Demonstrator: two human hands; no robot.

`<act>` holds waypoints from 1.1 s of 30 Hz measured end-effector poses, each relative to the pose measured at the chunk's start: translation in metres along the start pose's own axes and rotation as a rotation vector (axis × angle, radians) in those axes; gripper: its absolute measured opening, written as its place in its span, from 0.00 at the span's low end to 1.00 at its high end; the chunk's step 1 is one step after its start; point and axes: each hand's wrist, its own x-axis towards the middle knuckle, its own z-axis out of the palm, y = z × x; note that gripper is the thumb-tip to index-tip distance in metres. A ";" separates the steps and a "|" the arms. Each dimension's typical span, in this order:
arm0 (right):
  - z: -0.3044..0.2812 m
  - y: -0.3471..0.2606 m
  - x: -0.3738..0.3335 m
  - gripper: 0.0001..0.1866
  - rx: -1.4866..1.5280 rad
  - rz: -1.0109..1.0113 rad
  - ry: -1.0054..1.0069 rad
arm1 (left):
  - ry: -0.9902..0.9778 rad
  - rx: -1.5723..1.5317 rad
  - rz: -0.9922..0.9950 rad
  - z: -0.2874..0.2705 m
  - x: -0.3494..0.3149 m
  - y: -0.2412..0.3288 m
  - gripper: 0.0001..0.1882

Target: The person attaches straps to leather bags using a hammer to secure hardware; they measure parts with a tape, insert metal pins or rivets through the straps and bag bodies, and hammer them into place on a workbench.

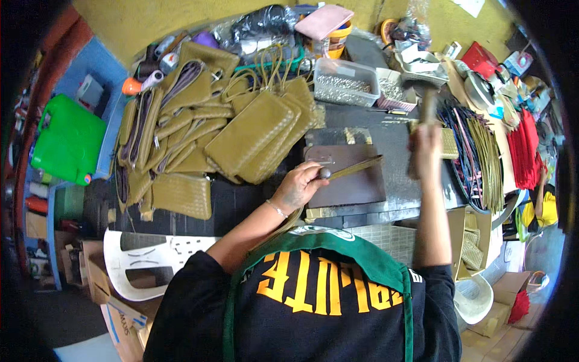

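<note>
My left hand (298,184) is closed around a metal punch-like tool (325,173), whose round grey end faces up. Beneath it an olive strap (357,168) crosses a brown board (359,192) on the dark worktable, and a length of strap runs back under my left wrist. In my right hand (427,145) a hammer (429,108) is raised, right of the board; hand and hammer are smeared by motion. The hammer's head is up and apart from the tool. What lies under the tool's lower end is hidden by my fingers.
Olive woven pouches (250,136) and purses are piled at the left. Behind the board stand a clear tub (345,83) of small metal parts and a smaller basket (395,90). Bundled straps (485,160) hang at the right edge. A white chair (142,283) stands left.
</note>
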 end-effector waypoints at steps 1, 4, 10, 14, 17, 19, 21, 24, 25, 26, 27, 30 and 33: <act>-0.006 -0.038 -0.008 0.09 0.047 -0.043 0.021 | 0.005 0.002 -0.022 -0.001 -0.002 -0.001 0.12; -0.031 -0.095 -0.032 0.13 0.084 -0.369 -0.123 | 0.011 0.013 0.016 -0.001 0.001 -0.002 0.13; -0.021 -0.090 -0.087 0.23 -0.612 -0.328 -0.660 | -0.011 0.061 0.072 0.006 0.006 0.000 0.12; -0.018 -0.092 -0.066 0.21 -0.530 -0.225 -0.543 | -0.004 -0.033 -0.008 0.001 0.000 -0.001 0.10; -0.013 -0.087 -0.028 0.21 -0.541 -0.224 -0.399 | 0.010 0.019 -0.049 -0.003 -0.002 -0.002 0.07; -0.010 -0.046 -0.009 0.21 -0.674 -0.276 -0.331 | -0.033 0.007 -0.046 -0.003 -0.001 -0.005 0.08; -0.004 0.006 -0.001 0.21 -0.851 -0.358 -0.236 | 0.234 -0.606 -0.396 0.007 -0.007 -0.016 0.07; -0.004 0.076 0.004 0.25 -1.073 -0.290 -0.230 | 0.151 0.048 -0.206 -0.009 -0.014 -0.026 0.06; -0.002 0.085 0.002 0.26 -1.148 -0.240 -0.269 | -0.009 0.534 0.013 -0.016 -0.016 -0.032 0.07; 0.003 0.090 0.001 0.27 -1.193 -0.269 -0.275 | -0.013 0.539 0.008 -0.017 -0.016 -0.026 0.07; 0.006 0.093 0.000 0.27 -1.239 -0.294 -0.277 | -0.022 0.224 -0.266 -0.016 -0.015 -0.017 0.09; 0.009 0.096 0.003 0.27 -1.160 -0.226 -0.298 | -0.065 -0.070 -0.565 -0.018 -0.017 -0.018 0.12; 0.008 0.079 0.000 0.26 -1.119 -0.414 -0.116 | -0.122 -0.034 -0.565 -0.018 -0.014 -0.016 0.11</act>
